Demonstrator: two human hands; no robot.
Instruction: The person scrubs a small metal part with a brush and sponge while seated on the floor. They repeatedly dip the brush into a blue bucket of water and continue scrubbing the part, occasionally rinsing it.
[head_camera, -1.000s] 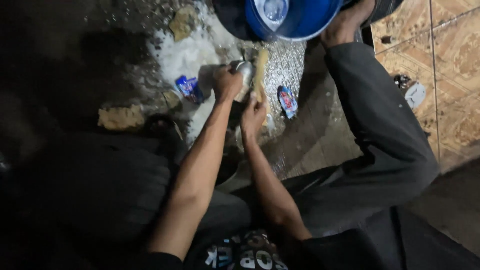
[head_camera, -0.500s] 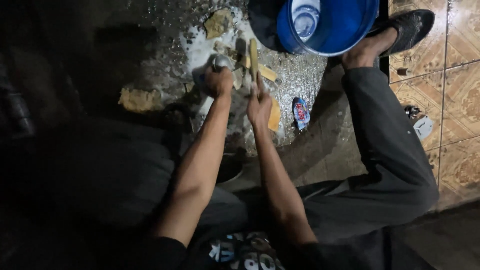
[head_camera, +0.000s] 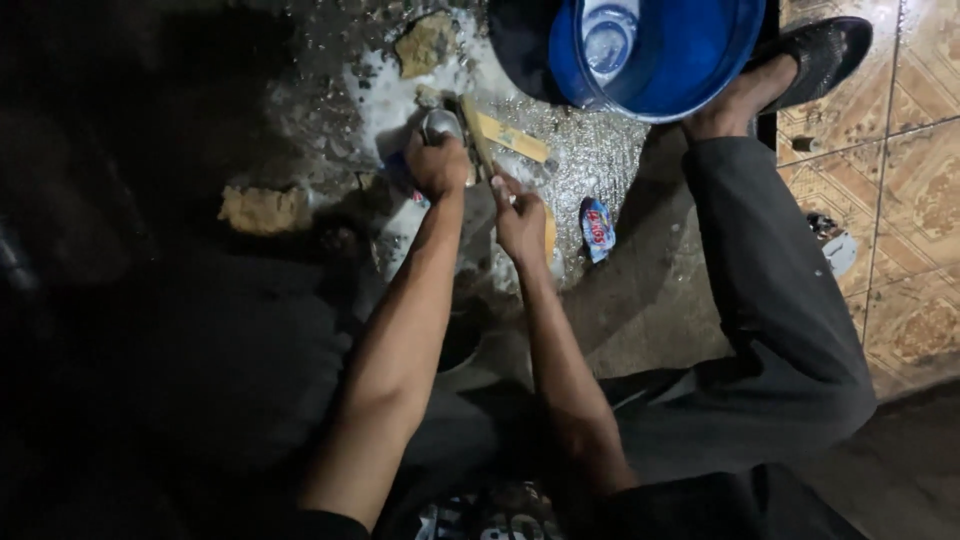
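Foam-white suds: spread over the wet concrete slab, thickest at 11 o'clock from the hands.
Left hand: was curled tight over a small silvery metal piece, pressing it down on the slab.
Right hand: pinched the near end of a yellowish wooden stick that ran up toward 12 o'clock, just beside the metal piece.
Doing it well: I judged the left hand needed firm downward pressure, since suds make metal slippery, and short strokes with the stick.
Blue basin: sat at 1 o'clock, a clear plastic cup inside.
Sachet: lay at 3 o'clock, near the right hand.
Sponge scraps: one at 12 o'clock, another at 9 o'clock.
In the way: a second wooden strip lay touching the stick; the bent leg and sandalled foot hemmed in the right side.
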